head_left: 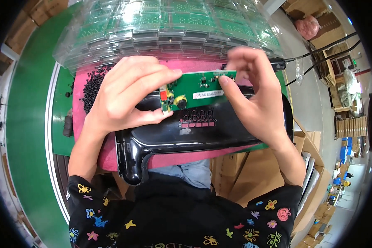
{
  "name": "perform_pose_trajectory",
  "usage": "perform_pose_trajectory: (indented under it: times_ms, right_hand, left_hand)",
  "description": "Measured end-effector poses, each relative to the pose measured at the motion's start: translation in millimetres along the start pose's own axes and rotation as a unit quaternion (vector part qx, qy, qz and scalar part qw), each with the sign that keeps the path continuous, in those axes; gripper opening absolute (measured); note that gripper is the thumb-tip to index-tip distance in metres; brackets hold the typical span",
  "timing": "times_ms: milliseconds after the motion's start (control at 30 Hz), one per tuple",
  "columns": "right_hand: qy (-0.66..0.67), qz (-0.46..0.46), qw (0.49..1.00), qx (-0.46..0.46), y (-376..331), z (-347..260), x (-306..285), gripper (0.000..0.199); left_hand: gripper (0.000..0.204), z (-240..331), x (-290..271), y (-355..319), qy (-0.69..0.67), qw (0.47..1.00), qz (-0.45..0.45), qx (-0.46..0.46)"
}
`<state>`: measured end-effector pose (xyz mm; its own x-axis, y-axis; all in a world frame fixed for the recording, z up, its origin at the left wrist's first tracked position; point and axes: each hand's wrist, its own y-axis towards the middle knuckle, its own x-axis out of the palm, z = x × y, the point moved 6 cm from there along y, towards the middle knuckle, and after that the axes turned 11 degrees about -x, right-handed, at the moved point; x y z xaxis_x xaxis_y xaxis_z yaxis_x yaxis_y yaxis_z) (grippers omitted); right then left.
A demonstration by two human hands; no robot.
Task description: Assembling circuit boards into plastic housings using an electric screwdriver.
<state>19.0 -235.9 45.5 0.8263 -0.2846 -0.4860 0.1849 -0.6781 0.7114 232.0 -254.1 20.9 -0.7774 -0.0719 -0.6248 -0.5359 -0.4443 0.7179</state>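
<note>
A green circuit board [190, 89] with a white label strip and yellow and red components is held tilted above a glossy black plastic housing [161, 138]. My left hand [128, 93] pinches the board's left end, thumb below and fingers over the top edge. At the right end, the thumb of my right hand [256, 95] lies against the board's face, while the other fingers curl above it and are slightly blurred. Beneath the board, the housing shows a group of small cutouts with the pink mat visible through them.
Stacked clear plastic trays [169, 33] with green boards fill the back of the table. Many small black screws [96, 87] lie heaped on the pink mat [107, 159] at left. A black corded tool [277, 64] lies behind my right hand. Cardboard [256, 173] stands below the table edge.
</note>
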Motion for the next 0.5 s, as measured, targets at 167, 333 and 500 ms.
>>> perform_pose_trajectory:
  times_ms: [167, 333, 500]
  right_hand:
    - [0.028, -0.16, 0.97, 0.183, -32.9, 6.8, -11.4, 0.013]
    - [0.14, -0.269, 0.903, 0.303, -71.9, 0.7, -14.6, 0.014]
    - [0.192, -0.265, 0.893, 0.309, -86.2, -0.7, -15.6, 0.047]
  left_hand:
    - [0.064, 5.1, 12.1, 3.0, -0.042, 0.994, -0.102, -0.021]
    - [0.069, 5.6, 34.5, -17.8, -0.142, 0.952, -0.252, -0.101]
    - [0.066, 5.1, 45.7, -21.1, -0.131, 0.939, -0.295, -0.121]
